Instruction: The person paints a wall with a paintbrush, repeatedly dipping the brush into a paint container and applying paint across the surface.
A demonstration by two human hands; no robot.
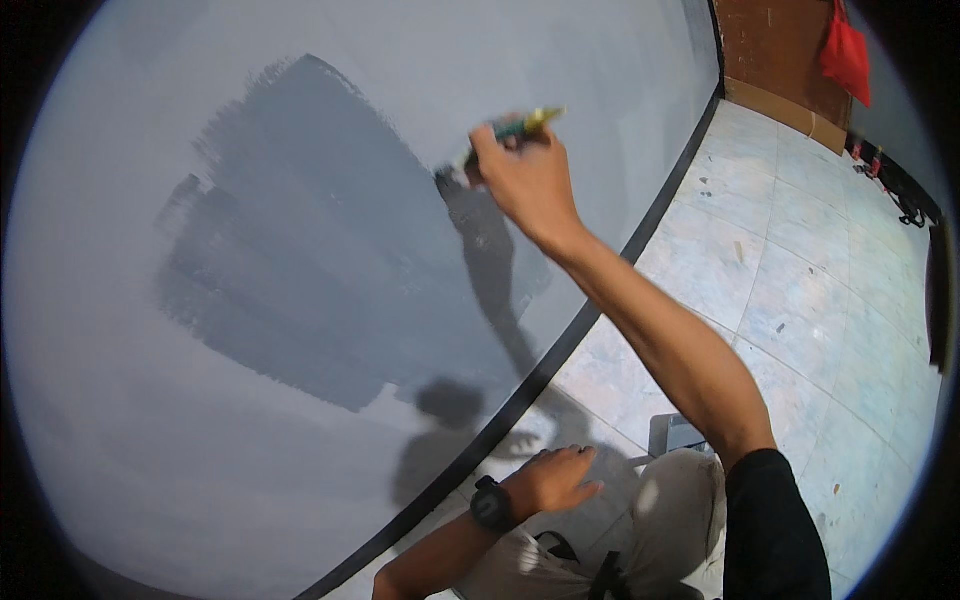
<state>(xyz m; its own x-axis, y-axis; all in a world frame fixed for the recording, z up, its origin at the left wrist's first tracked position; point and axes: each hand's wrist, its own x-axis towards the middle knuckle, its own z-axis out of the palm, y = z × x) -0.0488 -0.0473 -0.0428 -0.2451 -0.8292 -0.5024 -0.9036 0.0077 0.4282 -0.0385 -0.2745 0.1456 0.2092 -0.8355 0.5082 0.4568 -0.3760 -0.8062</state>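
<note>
My right hand [525,176] is raised at the wall and grips a paintbrush [517,129] with a green and yellow handle. Its bristles are at the right edge of a darker grey patch of paint [300,225] on the pale grey wall [285,480]; blur hides whether they touch it. My left hand [559,480], with a black watch [493,505] on the wrist, hangs over my lap, fingers slightly spread, holding nothing visible. My arm's shadow falls across the wall below the brush.
A black baseboard [517,405] runs along the wall's foot. On the tiled floor [795,300] lie small flecks, and a grey tray-like container [667,435] sits beside my knee. A brown door [780,52], a red bag [846,60] and small bottles [876,161] are at the upper right.
</note>
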